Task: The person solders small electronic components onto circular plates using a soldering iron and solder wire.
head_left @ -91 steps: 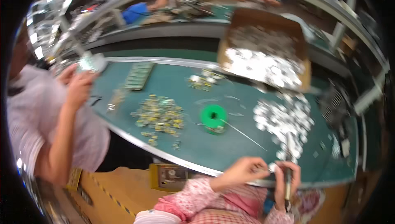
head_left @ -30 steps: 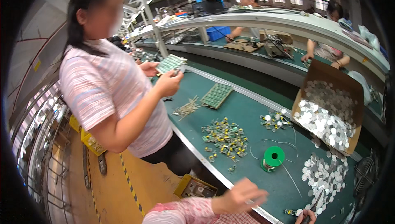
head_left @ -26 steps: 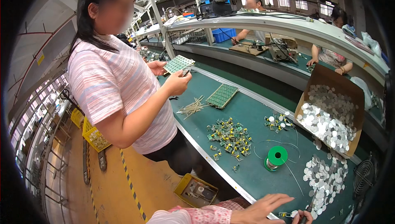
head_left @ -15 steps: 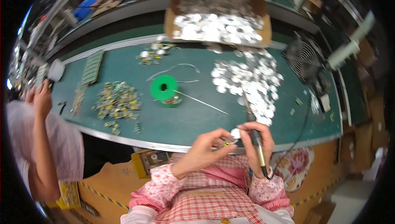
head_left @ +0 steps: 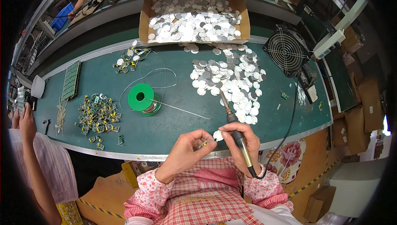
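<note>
Head view: two hands work at the near edge of one green table [head_left: 173, 119]. The left hand [head_left: 188, 148] pinches a small yellow part [head_left: 204, 144] between fingertips; the right hand [head_left: 242, 142] is clenched around one soldering iron [head_left: 231, 119], tip pointing away, and also pinches one silver disc [head_left: 218, 135] just beside the part. One green wire spool [head_left: 141, 97] stands ahead, its wire running toward the hands. One heap of loose discs [head_left: 231, 80] lies beyond the iron; one open cardboard box [head_left: 194, 12], full of discs, sits at the far edge. One fan [head_left: 287, 49] stands far right; two clusters of small parts [head_left: 97, 113] lie left. Another person's hand [head_left: 27, 121] shows at the left edge. Bare table lies between spool and hands.
</note>
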`<state>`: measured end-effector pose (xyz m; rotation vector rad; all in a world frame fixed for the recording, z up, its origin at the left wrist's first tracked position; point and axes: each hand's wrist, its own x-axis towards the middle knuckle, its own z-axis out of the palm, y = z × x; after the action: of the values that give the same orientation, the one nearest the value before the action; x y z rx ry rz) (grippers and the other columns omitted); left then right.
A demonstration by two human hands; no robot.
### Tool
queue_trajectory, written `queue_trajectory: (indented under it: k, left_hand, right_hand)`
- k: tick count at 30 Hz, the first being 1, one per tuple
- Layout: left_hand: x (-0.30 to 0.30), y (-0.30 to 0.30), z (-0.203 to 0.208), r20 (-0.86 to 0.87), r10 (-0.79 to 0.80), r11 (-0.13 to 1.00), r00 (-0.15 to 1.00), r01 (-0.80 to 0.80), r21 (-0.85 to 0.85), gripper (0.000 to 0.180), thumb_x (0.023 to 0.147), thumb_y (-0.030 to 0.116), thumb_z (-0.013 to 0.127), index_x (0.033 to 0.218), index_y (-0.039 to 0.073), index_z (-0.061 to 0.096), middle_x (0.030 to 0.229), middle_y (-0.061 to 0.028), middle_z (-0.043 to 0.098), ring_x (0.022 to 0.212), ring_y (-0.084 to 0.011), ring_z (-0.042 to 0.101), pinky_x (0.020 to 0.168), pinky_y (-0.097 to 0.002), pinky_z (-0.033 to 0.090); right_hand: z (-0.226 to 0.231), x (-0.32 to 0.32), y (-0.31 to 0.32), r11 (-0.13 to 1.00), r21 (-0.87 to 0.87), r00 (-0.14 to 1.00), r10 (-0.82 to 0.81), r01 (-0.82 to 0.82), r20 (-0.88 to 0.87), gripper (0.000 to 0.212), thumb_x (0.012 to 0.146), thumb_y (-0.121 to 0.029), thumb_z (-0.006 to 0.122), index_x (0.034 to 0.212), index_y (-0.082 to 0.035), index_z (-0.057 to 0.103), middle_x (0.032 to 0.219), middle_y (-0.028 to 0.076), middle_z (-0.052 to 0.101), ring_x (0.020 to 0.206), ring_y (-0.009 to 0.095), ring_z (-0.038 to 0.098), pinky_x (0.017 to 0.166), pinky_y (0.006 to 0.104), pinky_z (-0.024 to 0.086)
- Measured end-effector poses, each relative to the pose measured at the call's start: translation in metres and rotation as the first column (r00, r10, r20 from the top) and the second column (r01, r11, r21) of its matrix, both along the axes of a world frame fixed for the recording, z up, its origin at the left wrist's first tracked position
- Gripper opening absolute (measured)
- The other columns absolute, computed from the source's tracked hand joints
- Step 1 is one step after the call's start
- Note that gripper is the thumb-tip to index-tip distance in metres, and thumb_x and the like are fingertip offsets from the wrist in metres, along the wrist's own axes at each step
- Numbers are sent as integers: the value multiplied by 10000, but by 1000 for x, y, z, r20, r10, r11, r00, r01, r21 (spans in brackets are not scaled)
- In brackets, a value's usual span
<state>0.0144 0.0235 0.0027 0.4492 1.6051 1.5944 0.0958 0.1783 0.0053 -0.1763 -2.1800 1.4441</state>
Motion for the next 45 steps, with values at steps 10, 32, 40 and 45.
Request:
queue_trajectory:
  k: [10,32,40,45]
  left_hand:
    - [-10,1,8,-198,-3,995,980,-17,-102,85,839,64,672,871,-3,631,721,45,577,671,-12,479,565,-193,378]
    - [-18,7,5,-293,34,997,955,-54,-62,189,800,173,701,876,0,703,565,-14,578,519,-37,455,483,-241,378]
    - [-25,11,-6,-115,198,979,973,-192,61,155,819,121,688,880,-21,701,690,-8,646,615,-27,512,536,-211,408]
    - [-29,18,-3,98,292,948,952,-301,102,167,846,92,666,928,-52,681,798,-31,675,697,-34,559,601,-183,436]
  right_hand:
    - [5,-6,1,1000,-15,999,2,-2,-32,192,822,43,644,998,-17,596,906,102,659,781,168,643,668,261,500]
    - [12,-12,8,998,54,999,37,-37,0,199,813,50,649,994,-28,625,878,91,654,743,175,641,647,268,493]
    - [17,-7,21,986,150,995,-60,72,-84,326,859,-113,629,1154,0,551,847,99,628,708,168,592,642,268,474]
    - [29,11,28,947,299,991,-96,120,-96,196,836,-102,615,1001,3,599,596,24,600,574,132,561,530,247,428]
